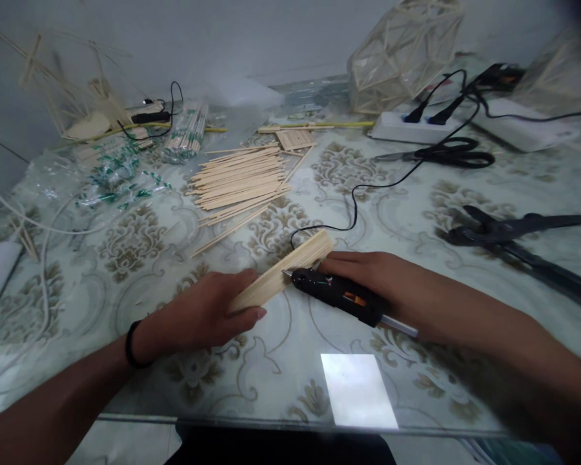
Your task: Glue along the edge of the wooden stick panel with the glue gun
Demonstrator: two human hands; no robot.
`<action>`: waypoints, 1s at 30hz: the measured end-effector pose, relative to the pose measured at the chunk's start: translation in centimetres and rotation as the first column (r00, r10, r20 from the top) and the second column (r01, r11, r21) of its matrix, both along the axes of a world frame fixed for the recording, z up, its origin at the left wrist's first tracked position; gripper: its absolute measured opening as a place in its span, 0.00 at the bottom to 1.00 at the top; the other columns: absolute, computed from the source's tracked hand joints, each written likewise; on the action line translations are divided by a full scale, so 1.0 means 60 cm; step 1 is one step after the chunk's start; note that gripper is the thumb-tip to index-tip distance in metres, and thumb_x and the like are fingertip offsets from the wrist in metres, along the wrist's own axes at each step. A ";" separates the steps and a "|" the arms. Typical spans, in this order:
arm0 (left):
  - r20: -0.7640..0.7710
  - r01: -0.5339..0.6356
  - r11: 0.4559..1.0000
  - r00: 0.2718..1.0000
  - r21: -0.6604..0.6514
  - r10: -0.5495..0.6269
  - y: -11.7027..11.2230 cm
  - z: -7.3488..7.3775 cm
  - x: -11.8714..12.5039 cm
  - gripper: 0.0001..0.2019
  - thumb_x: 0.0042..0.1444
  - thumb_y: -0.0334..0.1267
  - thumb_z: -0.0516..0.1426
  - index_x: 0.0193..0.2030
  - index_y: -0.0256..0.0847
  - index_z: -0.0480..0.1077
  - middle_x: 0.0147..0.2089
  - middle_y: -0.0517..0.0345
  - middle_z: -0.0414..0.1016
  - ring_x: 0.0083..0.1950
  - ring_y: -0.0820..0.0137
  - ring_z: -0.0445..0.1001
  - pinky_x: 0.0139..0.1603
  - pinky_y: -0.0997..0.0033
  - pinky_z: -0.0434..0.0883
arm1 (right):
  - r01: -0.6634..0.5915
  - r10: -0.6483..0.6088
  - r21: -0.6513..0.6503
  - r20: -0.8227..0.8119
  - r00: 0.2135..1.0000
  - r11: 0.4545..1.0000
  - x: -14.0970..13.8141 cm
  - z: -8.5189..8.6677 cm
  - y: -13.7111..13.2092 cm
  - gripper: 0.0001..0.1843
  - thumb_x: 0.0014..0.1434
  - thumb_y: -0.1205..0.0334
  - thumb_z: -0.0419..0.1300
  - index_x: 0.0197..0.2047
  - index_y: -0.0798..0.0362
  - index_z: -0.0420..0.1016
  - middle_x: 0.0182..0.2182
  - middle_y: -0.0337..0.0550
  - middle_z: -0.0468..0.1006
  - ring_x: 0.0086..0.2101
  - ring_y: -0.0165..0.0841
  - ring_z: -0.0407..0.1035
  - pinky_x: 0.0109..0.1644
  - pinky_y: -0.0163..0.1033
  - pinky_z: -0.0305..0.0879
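My left hand point(208, 316) grips the near end of a flat panel of glued wooden sticks point(283, 269), which lies tilted on the glass-topped table point(252, 381). My right hand point(372, 278) is wrapped round a black hot glue gun point(336, 292). The gun's metal tip touches the panel's edge near its middle. A glue stick pokes out of the gun's back end, and its black cord point(353, 200) runs away toward the power strip.
A pile of loose wooden sticks point(239, 181) lies ahead, with bagged sticks point(121, 177) to the left. Black scissors point(445, 155), a large black cutter point(518, 236), a white power strip point(407, 126) and stick-frame models point(401, 51) stand to the right and back.
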State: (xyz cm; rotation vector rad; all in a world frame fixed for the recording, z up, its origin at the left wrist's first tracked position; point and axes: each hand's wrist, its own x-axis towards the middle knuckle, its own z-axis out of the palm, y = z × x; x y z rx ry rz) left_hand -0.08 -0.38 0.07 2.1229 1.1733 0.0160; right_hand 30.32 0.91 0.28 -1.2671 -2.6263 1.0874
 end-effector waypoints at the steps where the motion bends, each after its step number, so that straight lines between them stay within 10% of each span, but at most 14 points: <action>1: -0.003 0.001 1.000 1.000 0.004 -0.001 0.000 -0.001 0.000 0.13 0.67 0.50 0.56 0.39 0.43 0.64 0.32 0.65 0.70 0.31 0.74 0.66 0.36 0.71 0.60 | 0.001 -0.001 -0.003 0.003 1.000 1.000 0.000 0.000 0.000 0.23 0.70 0.50 0.48 0.52 0.60 0.75 0.46 0.46 0.75 0.43 0.17 0.68 0.65 0.25 0.67; 30: -0.006 0.006 1.000 1.000 -0.009 -0.006 -0.001 -0.001 -0.003 0.14 0.67 0.51 0.55 0.39 0.43 0.64 0.33 0.65 0.71 0.31 0.74 0.67 0.36 0.70 0.61 | -0.003 0.003 -0.004 -0.007 1.000 1.000 -0.001 0.000 0.001 0.24 0.70 0.49 0.48 0.51 0.59 0.74 0.46 0.47 0.75 0.43 0.18 0.68 0.62 0.25 0.66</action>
